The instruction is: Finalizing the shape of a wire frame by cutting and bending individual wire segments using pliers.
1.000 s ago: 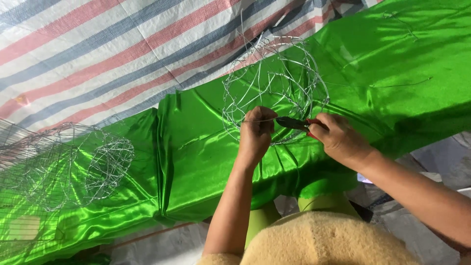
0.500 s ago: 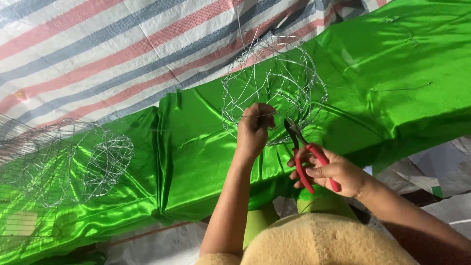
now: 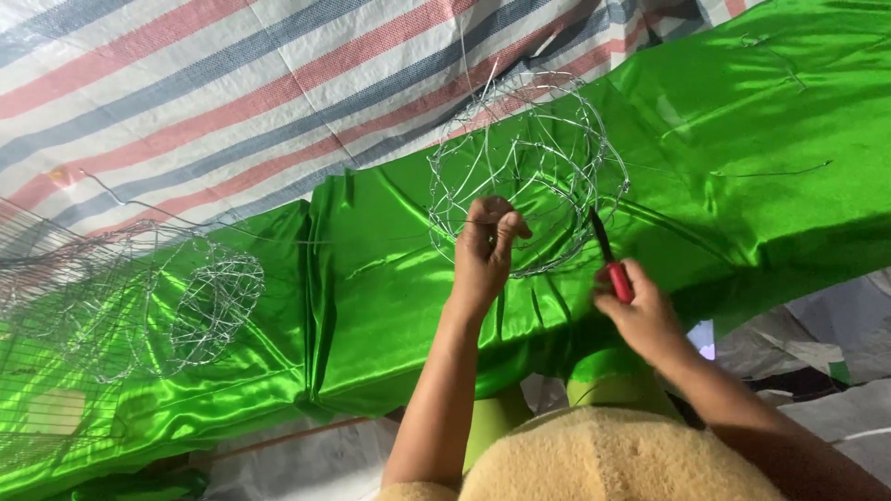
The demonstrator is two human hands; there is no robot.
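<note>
— Inspector: State of each grip?

— Assistant: The left hand point(image 3: 484, 243) is closed, fingers pinching the near rim of the wire ball frame point(image 3: 527, 172). The right hand point(image 3: 640, 311) is wrapped around the red handles of the pliers point(image 3: 608, 255); how far the dark tip is parted, I cannot tell.

— Inspector: Where does the frame lie from the grips?

— Assistant: Just beyond the left grip and touching it, resting on the green satin cloth point(image 3: 742, 139). From the right grip it lies ahead and to the left — the pliers' long axis points up and slightly left toward the frame's right-hand rim, the tip just beside the wire; contact cannot be confirmed.

— Inspector: Which hand is nearer?

— Assistant: The left, already on the wire.

— Inspector: Surroundings?

— Assistant: A second wire ball point(image 3: 218, 301) sits well to the left of both grips, with the striped tarpaulin point(image 3: 232, 83) beyond the cloth.
</note>
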